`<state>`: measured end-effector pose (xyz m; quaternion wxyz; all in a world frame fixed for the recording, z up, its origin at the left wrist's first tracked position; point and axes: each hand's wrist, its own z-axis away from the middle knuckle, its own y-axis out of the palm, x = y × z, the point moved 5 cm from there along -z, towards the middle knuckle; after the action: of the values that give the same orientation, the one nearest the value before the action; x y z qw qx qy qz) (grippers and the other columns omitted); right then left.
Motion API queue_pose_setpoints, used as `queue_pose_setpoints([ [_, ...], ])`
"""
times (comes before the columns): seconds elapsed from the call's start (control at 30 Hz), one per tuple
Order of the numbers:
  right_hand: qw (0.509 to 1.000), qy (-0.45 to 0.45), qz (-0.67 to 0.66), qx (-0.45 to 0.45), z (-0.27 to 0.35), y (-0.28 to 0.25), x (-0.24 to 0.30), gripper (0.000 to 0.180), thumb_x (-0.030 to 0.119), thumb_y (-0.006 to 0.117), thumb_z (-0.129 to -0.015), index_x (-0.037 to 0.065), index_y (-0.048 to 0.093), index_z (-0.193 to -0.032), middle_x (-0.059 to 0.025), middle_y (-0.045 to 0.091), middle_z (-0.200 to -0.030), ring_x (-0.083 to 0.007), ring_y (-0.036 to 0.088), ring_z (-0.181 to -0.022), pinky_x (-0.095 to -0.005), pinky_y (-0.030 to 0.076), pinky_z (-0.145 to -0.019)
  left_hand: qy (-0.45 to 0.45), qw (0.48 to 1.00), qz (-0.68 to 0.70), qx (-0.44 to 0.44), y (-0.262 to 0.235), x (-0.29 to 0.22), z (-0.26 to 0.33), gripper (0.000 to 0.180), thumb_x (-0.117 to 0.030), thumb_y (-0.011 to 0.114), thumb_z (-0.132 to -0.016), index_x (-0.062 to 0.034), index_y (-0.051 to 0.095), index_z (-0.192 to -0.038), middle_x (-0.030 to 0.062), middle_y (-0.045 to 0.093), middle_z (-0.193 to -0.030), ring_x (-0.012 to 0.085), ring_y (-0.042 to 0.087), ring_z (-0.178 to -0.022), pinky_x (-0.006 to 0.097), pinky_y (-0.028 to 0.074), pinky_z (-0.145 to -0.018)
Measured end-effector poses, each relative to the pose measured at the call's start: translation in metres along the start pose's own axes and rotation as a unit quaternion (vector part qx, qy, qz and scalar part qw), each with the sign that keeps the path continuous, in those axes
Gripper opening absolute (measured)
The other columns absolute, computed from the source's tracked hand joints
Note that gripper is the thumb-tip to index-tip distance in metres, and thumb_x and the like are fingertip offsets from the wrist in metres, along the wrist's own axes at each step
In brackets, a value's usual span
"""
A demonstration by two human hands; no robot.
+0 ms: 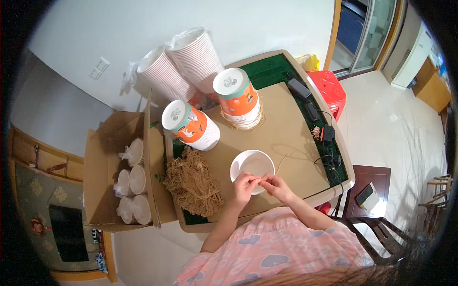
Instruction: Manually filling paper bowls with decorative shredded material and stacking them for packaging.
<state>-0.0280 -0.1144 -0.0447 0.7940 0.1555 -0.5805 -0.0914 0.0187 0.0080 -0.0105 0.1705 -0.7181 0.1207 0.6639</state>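
Observation:
A white paper bowl (252,163) stands upright on the brown cardboard sheet (281,128) in front of me. My left hand (244,185) and my right hand (276,185) meet at the bowl's near rim, both pinching a thin tan string (282,159) that trails off to the right over the cardboard. A heap of tan string bundles (192,181) lies to the left of my left hand.
Two upside-down stacks of orange and white printed bowls (191,125) (238,97) stand behind the bowl. Wrapped sleeves of bowls (183,64) lean on the wall. An open carton (114,167) with bagged bowls is at left. Black devices and cables (315,119) line the table's right edge; red stool (329,88) beyond.

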Motion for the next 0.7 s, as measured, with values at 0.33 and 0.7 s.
queue_pose_setpoints([
  [0.33, 0.985, -0.123, 0.101, -0.071, -0.003, 0.0, 0.0, 0.011, 0.002, 0.06, -0.082, 0.005, 0.052, -0.09, 0.0082, 0.043, -0.065, 0.0005, 0.034, -0.055, -0.0166, 0.027, -0.047, 0.069, 0.967, -0.241, -0.033, 0.002, -0.018, 0.002, 0.016, -0.01, 0.054, -0.086, 0.0012, 0.048, -0.076, 0.0162, 0.048, -0.071, 0.0305, 0.05, -0.062, 0.036, 0.039, -0.055],
  [0.7, 0.994, -0.094, 0.025, -0.055, -0.004, 0.002, -0.003, 0.006, 0.007, 0.054, -0.087, 0.001, 0.055, -0.087, -0.0002, 0.058, -0.079, -0.0051, 0.053, -0.074, -0.0191, 0.044, -0.068, -0.113, 0.994, -0.011, 0.004, -0.002, 0.031, 0.007, 0.023, -0.017, 0.049, -0.091, -0.0028, 0.046, -0.073, 0.0039, 0.047, -0.061, 0.0103, 0.043, -0.054, 0.026, 0.035, -0.049],
])
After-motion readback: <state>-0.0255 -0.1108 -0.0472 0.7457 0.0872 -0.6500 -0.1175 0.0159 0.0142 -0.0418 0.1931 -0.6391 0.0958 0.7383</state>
